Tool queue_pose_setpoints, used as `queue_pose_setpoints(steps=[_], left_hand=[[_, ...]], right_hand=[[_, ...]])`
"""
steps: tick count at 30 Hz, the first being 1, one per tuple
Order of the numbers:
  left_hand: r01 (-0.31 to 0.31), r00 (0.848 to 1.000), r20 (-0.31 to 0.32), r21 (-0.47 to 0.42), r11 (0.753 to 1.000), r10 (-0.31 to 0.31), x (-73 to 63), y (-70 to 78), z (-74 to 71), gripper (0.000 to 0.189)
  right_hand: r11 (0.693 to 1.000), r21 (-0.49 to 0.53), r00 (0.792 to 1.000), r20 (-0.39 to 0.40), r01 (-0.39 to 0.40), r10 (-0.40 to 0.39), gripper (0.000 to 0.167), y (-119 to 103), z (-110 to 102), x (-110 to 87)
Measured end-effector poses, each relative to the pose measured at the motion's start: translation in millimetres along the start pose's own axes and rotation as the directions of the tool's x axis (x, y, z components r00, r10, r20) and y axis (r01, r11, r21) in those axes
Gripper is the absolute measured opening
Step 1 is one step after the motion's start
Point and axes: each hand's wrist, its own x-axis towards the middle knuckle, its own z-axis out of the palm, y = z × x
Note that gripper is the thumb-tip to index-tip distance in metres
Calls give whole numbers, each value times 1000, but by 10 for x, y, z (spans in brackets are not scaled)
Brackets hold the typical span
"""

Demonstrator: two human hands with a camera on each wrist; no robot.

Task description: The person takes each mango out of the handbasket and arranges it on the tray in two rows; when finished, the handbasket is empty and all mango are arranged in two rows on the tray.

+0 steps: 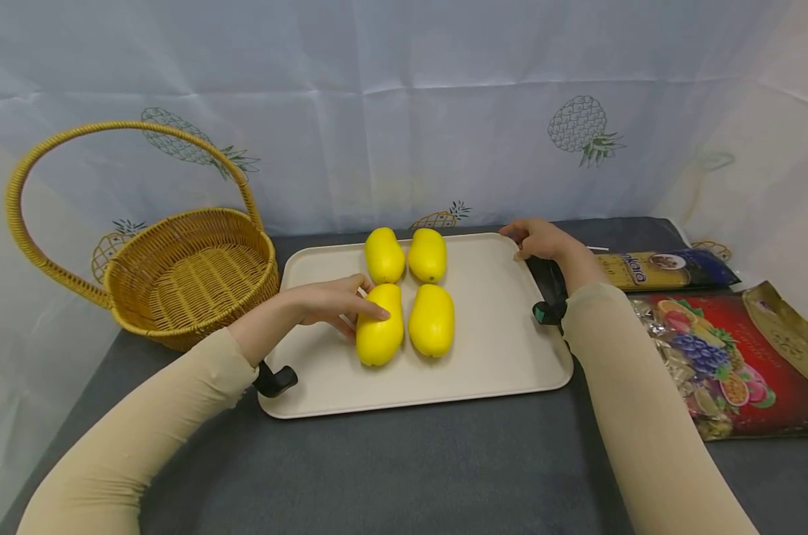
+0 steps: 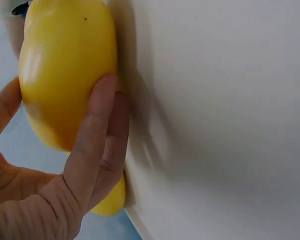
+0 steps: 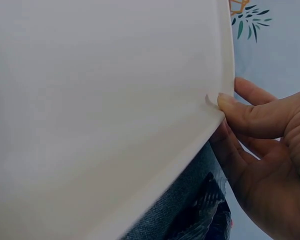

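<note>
Several smooth, oblong yellow fruits stand in two pairs on a cream rectangular tray [image 1: 490, 327]. My left hand [image 1: 333, 301] holds the near-left yellow fruit [image 1: 380, 334], thumb on its upper side. In the left wrist view, the fingers [image 2: 92, 125] lie along the side of that fruit [image 2: 65, 65] facing the tray. Right beside it is the near-right fruit [image 1: 432, 321]; behind are the back-left fruit [image 1: 385, 256] and back-right fruit [image 1: 427, 255]. My right hand [image 1: 540, 241] grips the tray's far right corner; in the right wrist view its thumb [image 3: 240, 116] presses on the rim.
A yellow wicker basket [image 1: 199, 286] with a tall hooped handle stands left of the tray. On the right lie a blue and yellow packet [image 1: 664, 269] and a large red bag [image 1: 731, 364] with fruit pictures. A pineapple-print curtain [image 1: 404, 148] hangs behind the dark grey table [image 1: 404, 468].
</note>
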Motion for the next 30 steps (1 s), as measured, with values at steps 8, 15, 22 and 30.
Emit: queue_pose_setpoints(steps=[8,15,22,30], left_hand=[[-1,1000,12,2,1000,1,24,-20,39,48],[-1,1000,28,8,1000,1,14,-14,45,43],[1,999,37,-14,1000,0,16,-28,48,44],[38,999,18,-32,999,-37,10,-45,58,52]], right_hand=[[1000,-1,1000,-11,2,-2,64,4,7,-5],[1000,7,1000,1,-5,5,65,2,7,16],[1000,-2,1000,-2,-4,4,65,-5,10,23],[1000,-21,1000,-6,-6,6,65,-9,9,17]])
